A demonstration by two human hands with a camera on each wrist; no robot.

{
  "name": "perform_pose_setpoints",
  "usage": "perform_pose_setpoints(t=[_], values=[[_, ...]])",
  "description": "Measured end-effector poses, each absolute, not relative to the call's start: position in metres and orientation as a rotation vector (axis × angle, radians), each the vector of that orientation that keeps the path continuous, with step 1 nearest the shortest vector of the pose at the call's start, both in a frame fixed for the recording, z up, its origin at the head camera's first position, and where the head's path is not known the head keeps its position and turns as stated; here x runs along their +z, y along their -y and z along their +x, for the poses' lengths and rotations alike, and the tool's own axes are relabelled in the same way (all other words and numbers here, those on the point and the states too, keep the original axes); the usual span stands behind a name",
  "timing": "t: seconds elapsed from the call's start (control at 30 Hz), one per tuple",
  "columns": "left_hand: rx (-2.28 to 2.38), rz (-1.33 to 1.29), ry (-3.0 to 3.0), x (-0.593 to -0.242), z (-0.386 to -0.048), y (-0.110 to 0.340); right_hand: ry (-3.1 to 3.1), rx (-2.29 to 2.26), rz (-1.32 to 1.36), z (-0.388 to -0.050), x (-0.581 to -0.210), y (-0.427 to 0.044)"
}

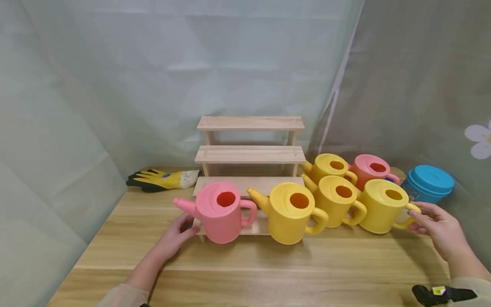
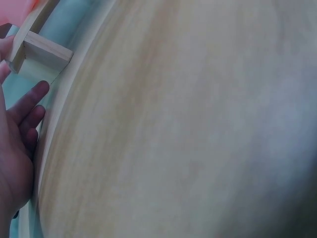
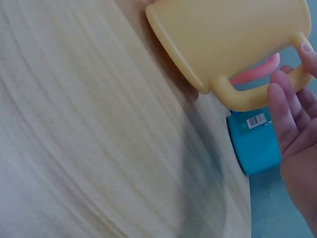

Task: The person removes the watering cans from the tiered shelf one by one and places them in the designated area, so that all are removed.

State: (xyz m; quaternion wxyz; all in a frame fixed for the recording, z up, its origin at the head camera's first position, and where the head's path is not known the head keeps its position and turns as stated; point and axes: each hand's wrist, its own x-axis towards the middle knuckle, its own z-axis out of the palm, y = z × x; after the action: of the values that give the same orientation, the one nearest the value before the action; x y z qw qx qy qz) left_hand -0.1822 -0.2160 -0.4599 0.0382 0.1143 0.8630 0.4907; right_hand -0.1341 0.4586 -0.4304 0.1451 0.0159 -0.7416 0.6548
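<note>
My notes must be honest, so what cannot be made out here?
Head view: base of rear pink watering can, behind yellow cans.
Left wrist view: whether the left hand grips the shelf; left edge cuts it off.
Right wrist view: label on the blue tub, text too small.

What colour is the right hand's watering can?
Yellow: the watering can shows best in the head view.

My left sleeve [image 1: 124, 295] and right sleeve [image 1: 469, 293] are pale beige; a black fitting [image 1: 458, 294] with a yellow-and-white label [image 1: 439, 291] crosses the right cuff.
</note>
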Motion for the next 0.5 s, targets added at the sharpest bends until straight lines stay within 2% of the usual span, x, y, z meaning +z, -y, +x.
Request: perform_pose_setpoints(t=[0.5], values=[[1.500, 0.340, -2.652, -0.457, -0.181, 0.215, 2.171, 1.839, -0.013, -0.130, -0.426, -0.446]])
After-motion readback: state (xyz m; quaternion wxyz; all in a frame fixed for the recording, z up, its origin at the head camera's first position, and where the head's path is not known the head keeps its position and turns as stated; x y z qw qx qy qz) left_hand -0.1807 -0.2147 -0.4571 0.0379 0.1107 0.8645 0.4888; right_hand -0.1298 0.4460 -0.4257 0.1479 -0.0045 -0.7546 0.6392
